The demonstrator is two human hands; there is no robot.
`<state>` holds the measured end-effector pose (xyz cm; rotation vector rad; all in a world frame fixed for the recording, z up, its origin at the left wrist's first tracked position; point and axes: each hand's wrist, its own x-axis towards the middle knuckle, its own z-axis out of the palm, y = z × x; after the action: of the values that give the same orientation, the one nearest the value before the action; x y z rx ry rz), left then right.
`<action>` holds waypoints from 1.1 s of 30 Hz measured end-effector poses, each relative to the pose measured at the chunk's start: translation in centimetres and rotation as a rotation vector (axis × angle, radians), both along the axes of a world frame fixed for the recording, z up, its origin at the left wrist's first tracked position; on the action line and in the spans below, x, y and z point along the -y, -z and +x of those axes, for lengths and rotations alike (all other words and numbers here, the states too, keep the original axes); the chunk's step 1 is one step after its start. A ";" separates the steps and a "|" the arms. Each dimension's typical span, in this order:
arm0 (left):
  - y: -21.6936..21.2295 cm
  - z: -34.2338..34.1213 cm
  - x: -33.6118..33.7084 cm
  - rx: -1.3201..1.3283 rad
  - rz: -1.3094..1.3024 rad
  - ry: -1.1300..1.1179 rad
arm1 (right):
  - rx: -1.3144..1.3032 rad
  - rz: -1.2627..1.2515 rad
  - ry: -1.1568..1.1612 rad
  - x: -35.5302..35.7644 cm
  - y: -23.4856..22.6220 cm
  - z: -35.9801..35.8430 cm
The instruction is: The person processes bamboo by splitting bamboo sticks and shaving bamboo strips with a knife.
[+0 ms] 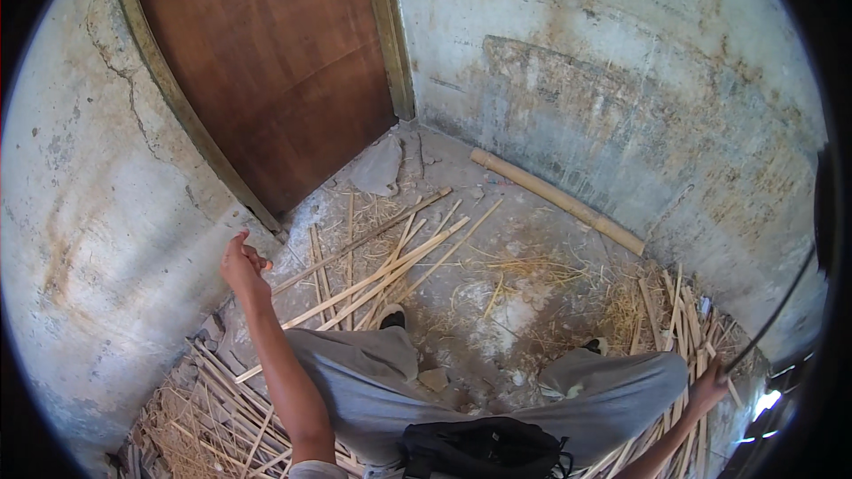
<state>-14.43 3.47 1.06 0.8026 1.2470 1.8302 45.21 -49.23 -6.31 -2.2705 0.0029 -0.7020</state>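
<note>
My left hand (244, 268) is raised in front of the left wall, above the floor and beside the door frame. Its fingers are loosely bent and somewhat apart, with nothing visible in them. At the far right, my right hand (707, 388) is closed round the lower end of a long, thin, dark, slightly curved tool (781, 306), which slants up toward the right wall. Whether it is a blade seen edge-on or a rod, I cannot tell. Split bamboo strips (382, 275) lie crossed on the floor between my left hand and my feet.
A bamboo pole (559, 200) lies along the foot of the right wall. More strips are heaped at lower left (235, 408) and by my right hand (683, 319). A brown door (266, 62) stands behind a pale crumpled sheet (379, 166). A black bag (484, 448) rests at my lap.
</note>
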 end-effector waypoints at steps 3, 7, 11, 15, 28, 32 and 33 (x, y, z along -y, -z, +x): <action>1.0 -1.8 0.0 0.066 0.000 0.053 | -0.185 -0.311 0.096 11.3 11.7 4.7; 2.0 -3.2 -0.2 0.088 -0.036 0.048 | -0.311 -0.526 0.118 18.7 26.4 1.9; 3.4 -5.0 -0.6 0.200 -0.034 0.128 | -0.559 -0.579 0.023 14.4 27.5 -6.3; 3.4 -4.2 -1.1 0.243 -0.054 0.159 | -0.577 -0.577 -0.030 12.1 26.5 -7.6; 2.6 -3.0 -0.7 0.232 -0.076 0.137 | -0.590 -0.603 -0.059 10.7 25.2 -6.2; 2.8 -3.5 -0.8 0.212 -0.082 0.138 | -0.586 -0.618 -0.069 10.9 25.2 -6.0; 2.8 -3.7 -0.7 0.211 -0.087 0.135 | -0.587 -0.623 -0.070 11.0 25.1 -6.0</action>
<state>-18.09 4.18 -1.79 0.6128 1.1020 1.6917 39.21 -60.19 -31.40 -2.9793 -0.0162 0.0466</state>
